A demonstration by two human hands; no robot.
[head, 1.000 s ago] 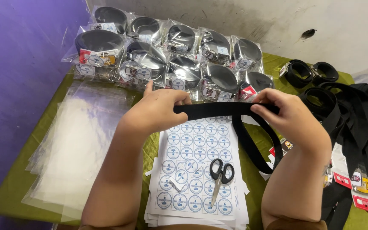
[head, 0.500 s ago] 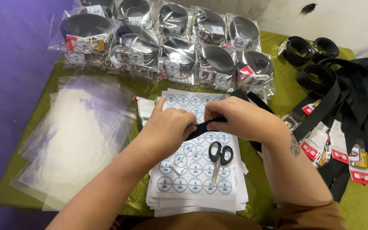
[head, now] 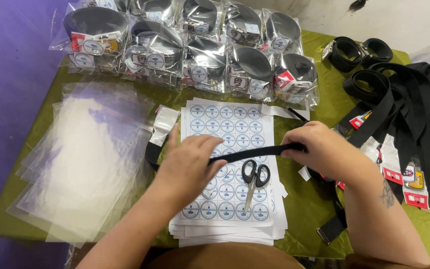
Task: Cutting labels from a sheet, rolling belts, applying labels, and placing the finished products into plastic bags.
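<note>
My left hand (head: 187,167) and my right hand (head: 319,149) both grip a black webbing belt (head: 255,151), stretched level between them above a stack of round-sticker sheets (head: 227,124). The belt's left end curls down past my left hand near a small clear packet (head: 164,122). Its other end runs under my right hand and hangs off the table's front edge (head: 330,230). Black-handled scissors (head: 253,177) lie on the sticker sheets just below the stretched belt.
Several bagged, coiled black belts (head: 200,45) line the back of the green-covered table (head: 75,74). A pile of empty clear plastic bags (head: 83,159) lies at the left. Loose black belts with tags (head: 394,114) and two coiled ones (head: 357,50) sit at the right.
My hands, close together over the sheets half a second ago, have drawn apart, pulling the belt out straight between them. The view has tilted down slightly.
</note>
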